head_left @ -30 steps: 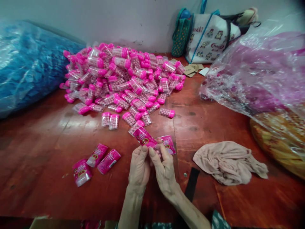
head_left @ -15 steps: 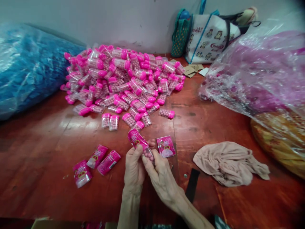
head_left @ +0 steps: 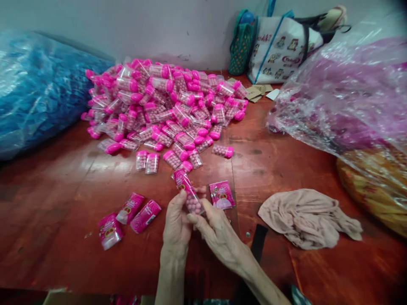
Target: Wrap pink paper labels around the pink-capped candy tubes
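Both of my hands are closed on one small clear candy tube with a pink printed sleeve partly over it. My left hand grips the tube from the left with the thumb up along it. My right hand pinches its lower end, where pink candy balls show. A flat pink sleeve lies on the red table just right of my hands. Three sleeved tubes lie to the left. A big pile of pink-capped tubes fills the far middle of the table.
A blue plastic sack lies at the far left. A clear bag of pink pieces and a yellow bag sit at the right. A beige cloth lies right of my hands. Tote bags lean on the back wall.
The tube has turned more upright in my hands and come closer to me. The pink sleeve now covers its upper part, with the candy showing at the lower end.
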A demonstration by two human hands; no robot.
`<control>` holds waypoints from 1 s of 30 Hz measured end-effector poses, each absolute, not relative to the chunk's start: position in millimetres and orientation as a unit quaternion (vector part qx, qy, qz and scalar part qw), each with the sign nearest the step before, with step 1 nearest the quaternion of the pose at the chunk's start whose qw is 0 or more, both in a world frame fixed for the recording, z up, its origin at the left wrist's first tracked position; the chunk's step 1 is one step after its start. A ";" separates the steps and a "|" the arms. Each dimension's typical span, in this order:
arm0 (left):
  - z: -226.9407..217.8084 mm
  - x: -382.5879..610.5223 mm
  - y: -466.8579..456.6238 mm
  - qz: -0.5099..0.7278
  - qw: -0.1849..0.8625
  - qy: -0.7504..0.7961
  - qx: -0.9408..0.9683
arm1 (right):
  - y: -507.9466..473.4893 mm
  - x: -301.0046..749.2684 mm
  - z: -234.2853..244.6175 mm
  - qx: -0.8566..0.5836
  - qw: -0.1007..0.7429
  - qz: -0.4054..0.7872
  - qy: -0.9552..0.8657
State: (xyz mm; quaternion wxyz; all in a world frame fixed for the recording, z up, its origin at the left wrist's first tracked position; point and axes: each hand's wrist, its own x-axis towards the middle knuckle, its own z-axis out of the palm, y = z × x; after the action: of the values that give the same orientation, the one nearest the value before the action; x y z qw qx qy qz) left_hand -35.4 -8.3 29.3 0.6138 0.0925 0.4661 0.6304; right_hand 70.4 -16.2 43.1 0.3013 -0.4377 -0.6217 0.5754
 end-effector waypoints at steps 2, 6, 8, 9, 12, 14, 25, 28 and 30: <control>29.2 -34.5 -7.4 0.631 0.613 0.467 0.088 | -20.3 69.7 38.3 -0.466 0.293 0.555 -0.624; 27.3 -32.1 -8.0 0.613 0.639 0.453 0.104 | -25.2 64.3 33.5 -0.501 0.318 0.535 -0.601; 26.2 -30.9 -9.0 0.600 0.652 0.452 0.103 | -24.2 62.0 34.8 -0.501 0.332 0.541 -0.589; 25.9 -30.6 -9.4 0.600 0.654 0.450 0.101 | -23.2 61.4 35.8 -0.502 0.336 0.542 -0.584; 25.7 -30.9 -9.3 0.624 0.641 0.440 0.087 | -20.5 61.3 38.1 -0.502 0.334 0.547 -0.580; 26.0 -31.9 -8.2 0.651 0.621 0.431 0.074 | -19.9 61.2 38.5 -0.494 0.338 0.553 -0.580; 29.3 -29.4 -8.7 0.647 0.619 0.439 0.071 | -22.1 52.9 36.4 -0.484 0.388 0.579 -0.530; 28.3 -31.0 -9.2 0.656 0.606 0.445 0.071 | -24.0 51.6 36.1 -0.484 0.388 0.577 -0.531; 27.8 -31.8 -9.1 0.671 0.589 0.446 0.065 | -25.9 50.9 37.0 -0.486 0.384 0.566 -0.544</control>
State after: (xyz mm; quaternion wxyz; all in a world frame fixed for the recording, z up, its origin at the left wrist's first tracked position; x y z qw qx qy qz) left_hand -31.8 -9.1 27.8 0.5889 0.0647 0.4463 0.6707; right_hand 50.9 -25.9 37.0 0.3838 -0.4858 -0.5443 0.5661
